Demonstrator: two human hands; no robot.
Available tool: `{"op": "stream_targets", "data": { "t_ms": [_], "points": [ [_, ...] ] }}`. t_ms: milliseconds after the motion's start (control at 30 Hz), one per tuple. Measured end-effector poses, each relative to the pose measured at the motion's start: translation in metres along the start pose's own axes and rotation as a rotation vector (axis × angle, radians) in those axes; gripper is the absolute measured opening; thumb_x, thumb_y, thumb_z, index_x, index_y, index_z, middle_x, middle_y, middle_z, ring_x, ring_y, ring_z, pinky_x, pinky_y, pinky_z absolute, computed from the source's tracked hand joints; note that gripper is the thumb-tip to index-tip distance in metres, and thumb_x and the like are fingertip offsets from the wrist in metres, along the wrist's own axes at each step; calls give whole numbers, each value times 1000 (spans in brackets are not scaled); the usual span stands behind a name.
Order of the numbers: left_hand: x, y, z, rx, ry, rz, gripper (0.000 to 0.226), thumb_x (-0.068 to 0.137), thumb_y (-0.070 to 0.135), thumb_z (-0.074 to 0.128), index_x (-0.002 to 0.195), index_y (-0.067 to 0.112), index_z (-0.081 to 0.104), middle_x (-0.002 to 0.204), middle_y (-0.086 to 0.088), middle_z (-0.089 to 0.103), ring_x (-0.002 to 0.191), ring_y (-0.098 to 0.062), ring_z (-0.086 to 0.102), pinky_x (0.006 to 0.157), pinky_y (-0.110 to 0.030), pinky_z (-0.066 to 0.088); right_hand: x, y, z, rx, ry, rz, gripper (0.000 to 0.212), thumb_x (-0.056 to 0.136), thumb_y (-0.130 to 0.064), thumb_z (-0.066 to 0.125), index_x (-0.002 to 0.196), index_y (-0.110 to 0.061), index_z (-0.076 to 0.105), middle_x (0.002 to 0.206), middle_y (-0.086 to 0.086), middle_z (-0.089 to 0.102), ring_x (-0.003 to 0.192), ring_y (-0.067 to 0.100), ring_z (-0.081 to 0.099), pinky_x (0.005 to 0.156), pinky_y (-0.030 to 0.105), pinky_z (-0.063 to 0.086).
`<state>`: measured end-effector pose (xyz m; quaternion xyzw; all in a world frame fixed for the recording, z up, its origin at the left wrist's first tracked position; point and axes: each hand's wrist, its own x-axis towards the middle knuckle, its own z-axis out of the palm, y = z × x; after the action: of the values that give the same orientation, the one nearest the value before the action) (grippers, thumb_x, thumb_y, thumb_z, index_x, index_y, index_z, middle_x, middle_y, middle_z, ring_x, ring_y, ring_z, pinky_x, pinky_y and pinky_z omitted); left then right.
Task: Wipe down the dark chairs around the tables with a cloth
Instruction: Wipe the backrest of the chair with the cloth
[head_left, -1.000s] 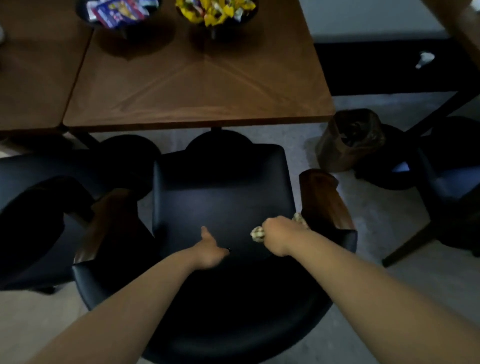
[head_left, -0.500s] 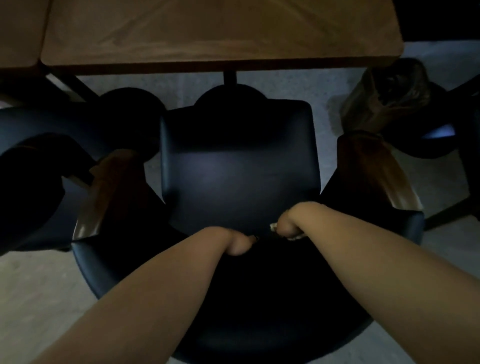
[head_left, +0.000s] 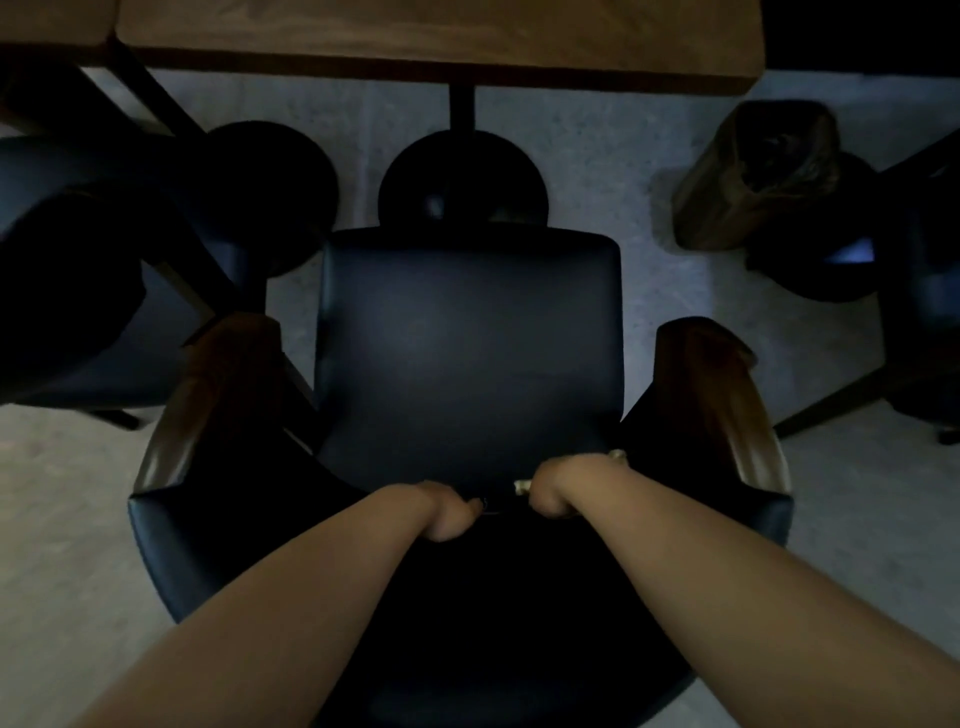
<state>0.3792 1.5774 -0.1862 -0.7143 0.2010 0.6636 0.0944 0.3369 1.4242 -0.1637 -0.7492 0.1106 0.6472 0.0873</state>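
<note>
A dark padded chair (head_left: 467, 353) with brown wooden armrests stands right below me, its seat facing the table. My right hand (head_left: 553, 491) grips a pale cloth (head_left: 521, 487) at the back of the seat, where seat and backrest meet; only small bits of cloth show beside the fist. My left hand (head_left: 449, 514) lies just left of it, down in the same crease, its fingers hidden behind the backrest edge.
A wooden table (head_left: 441, 36) edge runs across the top, its round black base (head_left: 462, 182) on the floor ahead of the chair. Another dark chair (head_left: 78, 291) stands at left, a third (head_left: 919, 322) at right. A brown bin (head_left: 753, 176) with a dark liner sits at upper right.
My head has tipped down and closer, so the table top and bowls left the view. Both hands drew back from the seat into the crease at the backrest.
</note>
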Motion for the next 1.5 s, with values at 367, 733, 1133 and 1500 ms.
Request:
{"op": "stream_targets", "data": {
  "t_ms": [367,733,1133,1500],
  "points": [
    [-4,4,94,-36,-16,-42,72,96,62,21,145,12,41,151,-13,39,133,-28,42,106,-34,34,-21,-3,92,-28,-47,-36,43,89,-22,44,131,-13,51,129,8,52,114,27,51,93,39,37],
    [21,-5,114,-146,-112,138,55,101,50,27,151,28,29,157,-7,30,136,-25,39,112,-36,31,-13,14,99,26,-55,-169,19,85,-15,60,103,-9,61,95,5,59,83,22,57,73,30,45],
    [64,80,-24,-329,510,272,45,95,29,52,136,13,41,134,-12,54,122,-27,52,105,-33,40,-59,168,-25,1351,587,-354,25,91,-34,59,77,-20,75,78,-6,74,72,5,70,63,23,48],
    [175,158,-86,251,1010,274,75,98,43,33,154,7,-2,161,-15,-11,148,-27,-14,121,-45,-1,122,258,16,2071,534,-19,31,95,-42,50,100,-18,68,100,4,71,93,24,67,86,38,52]
  ]
}}
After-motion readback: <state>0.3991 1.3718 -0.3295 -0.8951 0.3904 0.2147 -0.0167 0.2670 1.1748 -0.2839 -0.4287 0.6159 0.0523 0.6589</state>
